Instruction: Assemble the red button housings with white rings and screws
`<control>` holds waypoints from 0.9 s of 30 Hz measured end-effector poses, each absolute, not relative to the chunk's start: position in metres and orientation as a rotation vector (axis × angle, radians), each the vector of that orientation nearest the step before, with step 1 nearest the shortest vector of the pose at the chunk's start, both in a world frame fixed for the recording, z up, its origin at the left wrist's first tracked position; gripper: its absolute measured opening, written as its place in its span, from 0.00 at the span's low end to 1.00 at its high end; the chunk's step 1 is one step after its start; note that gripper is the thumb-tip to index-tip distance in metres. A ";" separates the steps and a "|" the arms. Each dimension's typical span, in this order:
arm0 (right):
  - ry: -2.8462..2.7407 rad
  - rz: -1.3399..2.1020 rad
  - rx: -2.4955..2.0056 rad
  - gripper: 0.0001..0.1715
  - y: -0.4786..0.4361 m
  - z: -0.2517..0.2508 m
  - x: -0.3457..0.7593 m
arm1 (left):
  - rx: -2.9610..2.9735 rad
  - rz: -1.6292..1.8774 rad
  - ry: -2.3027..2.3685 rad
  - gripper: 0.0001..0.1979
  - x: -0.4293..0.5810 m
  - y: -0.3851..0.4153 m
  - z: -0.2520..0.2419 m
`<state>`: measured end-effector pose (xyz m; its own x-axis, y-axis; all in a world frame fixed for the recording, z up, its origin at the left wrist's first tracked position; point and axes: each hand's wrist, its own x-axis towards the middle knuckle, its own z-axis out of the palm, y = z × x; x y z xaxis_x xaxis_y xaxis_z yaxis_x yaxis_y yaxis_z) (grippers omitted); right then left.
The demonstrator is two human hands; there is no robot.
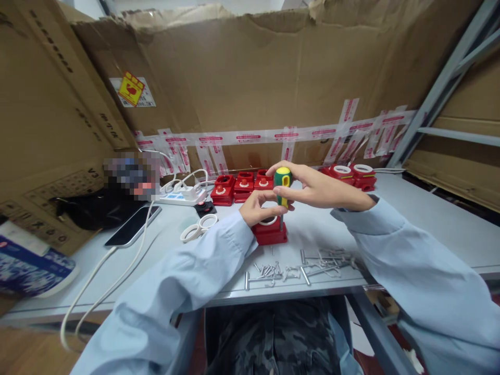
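A screwdriver (283, 179) with a green and yellow handle stands nearly upright, its shaft pointing down at the right side of a red housing (272, 237). My right hand (314, 186) is closed around the handle. Lower down, my left hand (261, 208) has its thumb and fingers closed about the bottom of the screwdriver, just over the housing. A white ring (269, 221) shows in the top of the housing, partly covered by my left hand. The screwdriver's tip and any screw under it are too small to make out.
Near the front edge lie several loose screws (271, 270) and T-handled metal tools (307, 275). More red housings stand behind (223, 190) and at right (363, 177). White rings (191, 233), a phone (133, 227), a cable and a power strip (182, 196) are at left. Cardboard (242, 83) walls the back.
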<state>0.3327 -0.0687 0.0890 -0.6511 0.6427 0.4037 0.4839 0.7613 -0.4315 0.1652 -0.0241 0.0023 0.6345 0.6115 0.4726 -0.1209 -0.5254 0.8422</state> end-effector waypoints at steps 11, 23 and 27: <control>-2.260 0.376 -0.789 0.28 -0.068 0.082 0.336 | 1.898 1.026 0.484 0.21 0.167 -0.026 0.002; -2.187 0.307 -0.896 0.10 -0.074 0.079 0.335 | 1.982 1.079 0.498 0.21 0.167 -0.021 -0.003; -2.121 0.255 -0.942 0.20 -0.075 0.078 0.338 | 2.029 1.041 0.504 0.17 0.168 -0.022 -0.001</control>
<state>0.3379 -0.0752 0.0781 -0.4166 0.6990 0.5812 0.5412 0.7044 -0.4593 0.1675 -0.0217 -0.0006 0.5851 0.6386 0.4998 -0.0047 -0.6136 0.7896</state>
